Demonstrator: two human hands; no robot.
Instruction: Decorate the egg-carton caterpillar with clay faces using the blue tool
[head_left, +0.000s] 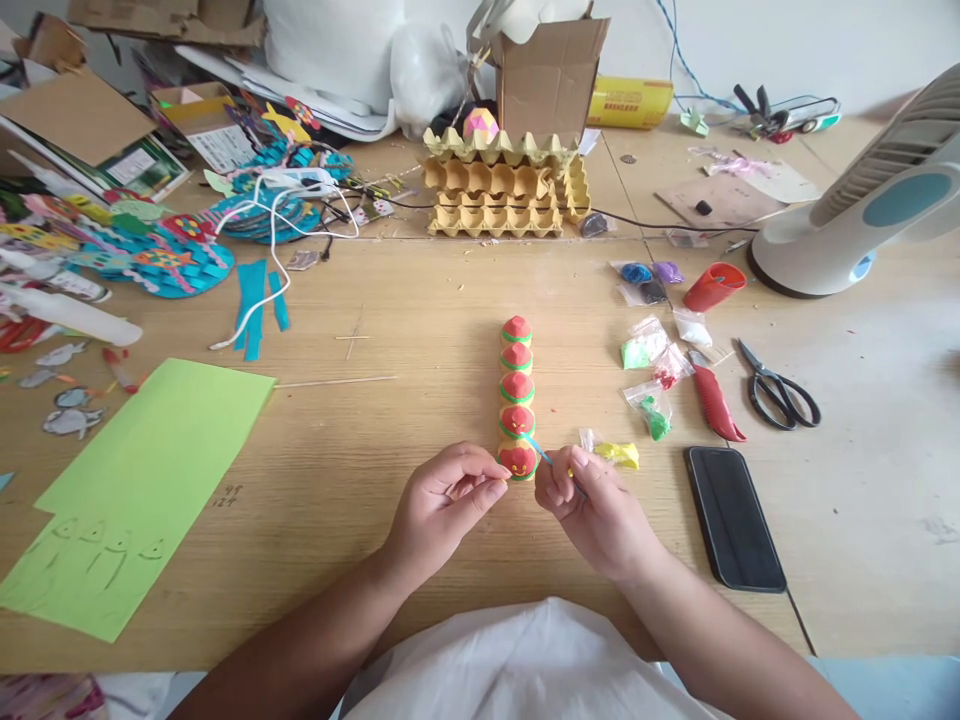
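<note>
A caterpillar-like strip of egg-carton cups (517, 385) lies lengthwise in front of me, its domes topped with red clay and ringed in green. The nearest dome carries a small yellow face, and the one behind it has yellow marks. My left hand (454, 500) is closed in a pinch at the left side of the nearest dome; whatever its fingertips hold is too small to name. My right hand (596, 505) grips a thin blue modelling tool (536, 447), its tip by the second dome. A bit of yellow shows at the right fingers. Beside that hand lies a bag of yellow clay (619, 455).
To the right are a phone (735, 518), scissors (780, 390), a red cutter (716, 400), clay bags (645, 345), a red cup (715, 287) and a fan (847, 200). Green paper (150, 480) lies left; egg cartons (495, 190) stand behind.
</note>
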